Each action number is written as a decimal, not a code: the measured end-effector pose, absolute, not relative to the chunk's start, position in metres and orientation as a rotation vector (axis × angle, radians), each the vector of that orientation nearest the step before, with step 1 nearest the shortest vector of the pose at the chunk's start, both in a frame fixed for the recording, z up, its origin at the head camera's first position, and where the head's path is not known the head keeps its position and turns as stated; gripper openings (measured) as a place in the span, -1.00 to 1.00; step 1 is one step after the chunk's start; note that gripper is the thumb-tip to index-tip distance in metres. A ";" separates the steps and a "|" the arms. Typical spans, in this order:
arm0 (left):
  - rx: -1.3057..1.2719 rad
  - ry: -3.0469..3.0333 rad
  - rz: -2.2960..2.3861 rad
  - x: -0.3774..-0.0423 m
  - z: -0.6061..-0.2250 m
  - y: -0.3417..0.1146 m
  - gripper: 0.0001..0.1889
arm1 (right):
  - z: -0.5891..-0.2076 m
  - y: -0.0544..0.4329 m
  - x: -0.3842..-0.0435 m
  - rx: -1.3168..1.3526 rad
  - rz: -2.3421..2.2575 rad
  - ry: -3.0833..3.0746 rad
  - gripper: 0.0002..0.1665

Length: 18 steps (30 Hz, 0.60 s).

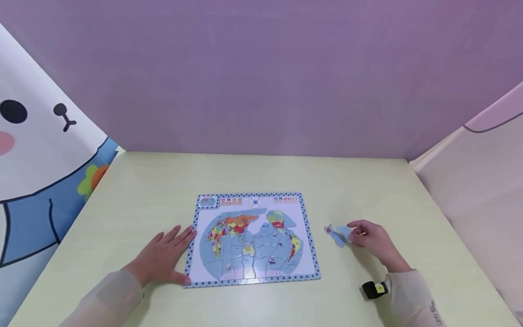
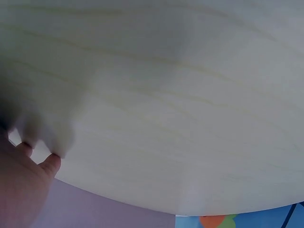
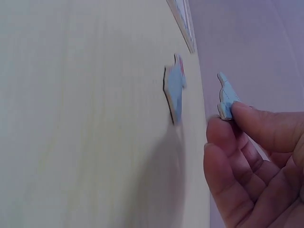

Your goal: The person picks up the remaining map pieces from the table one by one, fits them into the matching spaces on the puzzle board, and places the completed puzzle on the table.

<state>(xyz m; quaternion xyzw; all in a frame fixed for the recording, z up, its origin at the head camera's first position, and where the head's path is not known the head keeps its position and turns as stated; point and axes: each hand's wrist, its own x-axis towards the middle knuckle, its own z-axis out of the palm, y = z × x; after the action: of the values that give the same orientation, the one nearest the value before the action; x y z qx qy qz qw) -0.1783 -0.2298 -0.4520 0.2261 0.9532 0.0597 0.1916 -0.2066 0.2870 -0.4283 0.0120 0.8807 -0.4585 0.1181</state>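
Observation:
A world-map jigsaw board point(image 1: 311, 240) with a dotted blue border lies flat, much of its map filled with pieces. A white gap shows in the map's upper middle. My left hand point(image 1: 165, 254) rests along the board's left edge, fingers straight and spread, thumb at the lower left corner. Right of the board, my right hand point(image 1: 373, 238) pinches a small light-blue puzzle piece point(image 3: 229, 97) between thumb and index finger, held above the table. Another blue puzzle piece point(image 3: 175, 90) with a red patch lies on the table just beyond those fingertips.
The pale table point(image 1: 163, 181) meets a purple backdrop point(image 1: 261, 91) at its far edge. Cloth panels stand at both sides, the left one point(image 1: 41, 154) printed with a cartoon figure. A black device point(image 1: 373, 289) is worn at the right wrist.

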 end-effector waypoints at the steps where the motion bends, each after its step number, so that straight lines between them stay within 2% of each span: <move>1: 0.628 2.671 0.167 -0.177 -0.452 -0.230 0.23 | -0.429 0.284 -0.207 0.033 -1.345 2.567 -0.64; 18: 0.625 2.665 0.174 -0.176 -0.452 -0.232 0.22 | -0.439 0.236 -0.227 -0.020 -1.220 2.607 -0.71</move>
<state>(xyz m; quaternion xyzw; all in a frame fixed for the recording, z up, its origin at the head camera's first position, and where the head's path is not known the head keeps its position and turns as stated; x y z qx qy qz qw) -0.1762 -0.2318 -0.4518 0.2232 0.9524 0.0623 0.1980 -0.2269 0.2356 -0.4393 -0.0069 0.8978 -0.4202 0.1312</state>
